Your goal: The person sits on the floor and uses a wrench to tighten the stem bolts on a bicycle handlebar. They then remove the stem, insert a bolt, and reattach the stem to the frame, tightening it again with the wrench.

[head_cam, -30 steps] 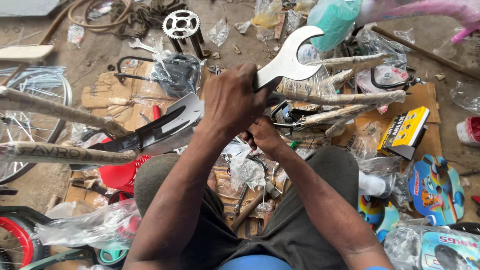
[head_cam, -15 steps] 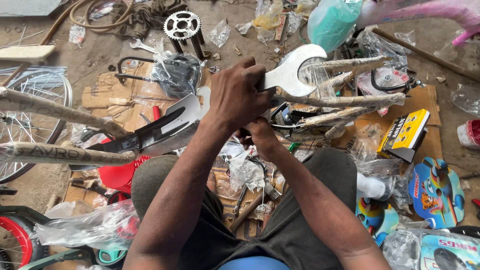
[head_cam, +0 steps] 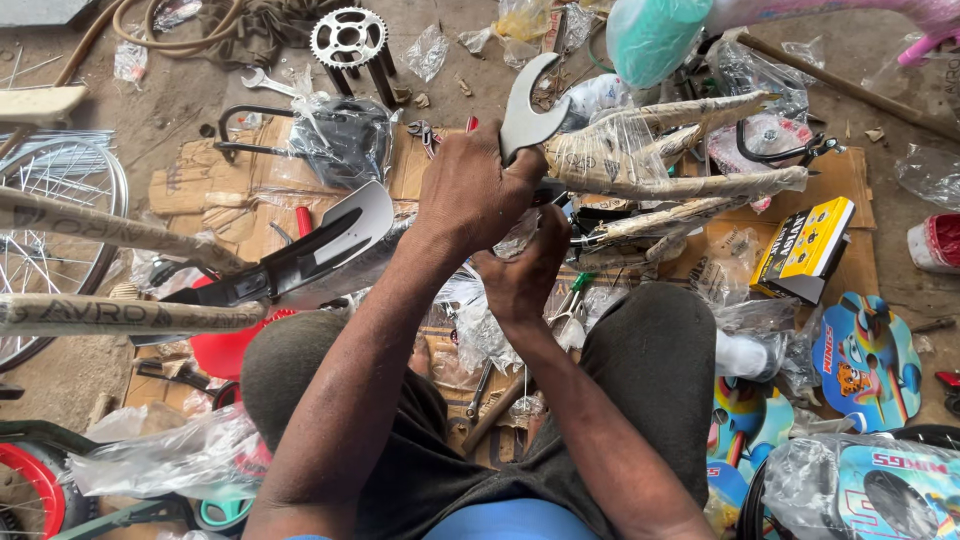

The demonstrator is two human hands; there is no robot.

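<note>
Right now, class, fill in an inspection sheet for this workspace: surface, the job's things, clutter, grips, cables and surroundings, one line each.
Surface: dirt floor with flattened cardboard laid over it.
Job's things: big open-ended spanner, head up; paper-wrapped bike frame beside it.
Clutter: chainring, small spanner, black mudguard, yellow box, printed plastic panels, loose plastic bags.
Grips: left hand closed around the spanner's handle; right hand just below it, fingers curled, what it grips is hidden.
Cables: hose coiled at the top.
Surroundings: spoked wheel at left, red-rimmed wheel lower left, teal bag at top.
</note>
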